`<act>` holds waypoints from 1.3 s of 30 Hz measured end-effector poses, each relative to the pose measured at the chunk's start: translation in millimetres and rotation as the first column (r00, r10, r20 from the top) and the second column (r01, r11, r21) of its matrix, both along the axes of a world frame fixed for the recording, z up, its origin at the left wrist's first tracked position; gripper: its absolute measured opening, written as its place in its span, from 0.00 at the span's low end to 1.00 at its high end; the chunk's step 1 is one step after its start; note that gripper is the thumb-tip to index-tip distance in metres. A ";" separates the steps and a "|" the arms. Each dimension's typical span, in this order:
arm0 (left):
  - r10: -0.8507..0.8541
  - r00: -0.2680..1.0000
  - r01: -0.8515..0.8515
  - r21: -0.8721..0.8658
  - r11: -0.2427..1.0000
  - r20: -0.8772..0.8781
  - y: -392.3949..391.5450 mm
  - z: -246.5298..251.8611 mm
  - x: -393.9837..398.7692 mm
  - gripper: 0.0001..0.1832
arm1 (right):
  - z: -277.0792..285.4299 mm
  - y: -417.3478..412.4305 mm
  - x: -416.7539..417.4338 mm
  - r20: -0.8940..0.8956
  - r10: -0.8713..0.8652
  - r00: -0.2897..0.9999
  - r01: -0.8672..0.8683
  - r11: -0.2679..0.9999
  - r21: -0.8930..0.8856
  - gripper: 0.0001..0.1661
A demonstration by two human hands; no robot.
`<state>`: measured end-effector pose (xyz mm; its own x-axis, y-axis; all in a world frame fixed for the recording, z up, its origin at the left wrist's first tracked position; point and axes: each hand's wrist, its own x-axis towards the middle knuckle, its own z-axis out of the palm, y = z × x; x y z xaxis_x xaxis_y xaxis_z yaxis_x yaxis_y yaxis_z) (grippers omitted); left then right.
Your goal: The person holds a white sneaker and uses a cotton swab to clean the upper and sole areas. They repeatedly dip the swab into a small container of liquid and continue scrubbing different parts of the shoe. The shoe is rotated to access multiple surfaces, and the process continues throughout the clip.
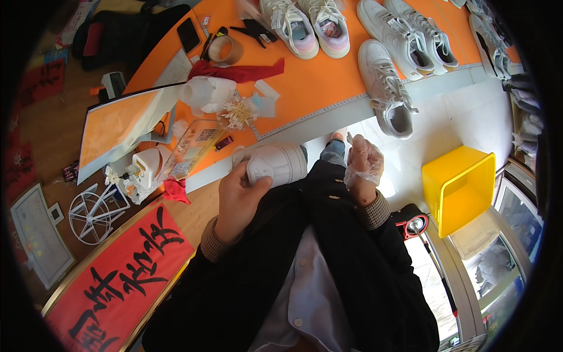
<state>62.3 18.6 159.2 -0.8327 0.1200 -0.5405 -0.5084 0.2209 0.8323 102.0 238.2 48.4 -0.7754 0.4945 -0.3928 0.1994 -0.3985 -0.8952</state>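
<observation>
My left hand [242, 193] grips a white leather sneaker [283, 165] above my lap, at the edge of the orange table [303, 94]. The thumb presses on its near face and the fingers go out of sight behind it. To the shoe's right, apart from it, my right hand [364, 158] is raised, covered by a thin clear plastic glove. Its fingers are curled together around a small pale thing [350, 138], too small to name. Nearest the shoe on the table are a small dark tube [223, 143] and a tub of cotton swabs [238, 113].
White sneakers [387, 86] stand along the table's right side. A mirror [127, 125], a white plastic bottle [206, 93], a red cloth [237, 71], a tape roll [225, 49] and a phone [188, 35] lie to the left. A yellow bin [457, 191] stands at right.
</observation>
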 end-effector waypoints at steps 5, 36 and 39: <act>-0.245 0.930 0.060 -0.546 0.836 -0.273 23.1 -55.6 7.7 0.16 | -8.2 3.8 13.1 0.036 0.030 0.999 -0.026 0.994 -0.102 0.20; -0.751 0.234 0.304 -0.687 0.660 -0.618 -67.9 -173.3 -30.2 0.51 | -99.5 -118.8 3.0 0.446 -0.172 0.878 0.145 0.985 0.095 0.24; -0.699 0.260 0.334 -0.618 0.712 -0.666 -72.4 -180.1 -30.5 0.53 | -101.6 -111.5 -14.9 0.515 -0.099 0.851 -0.036 0.968 0.247 0.24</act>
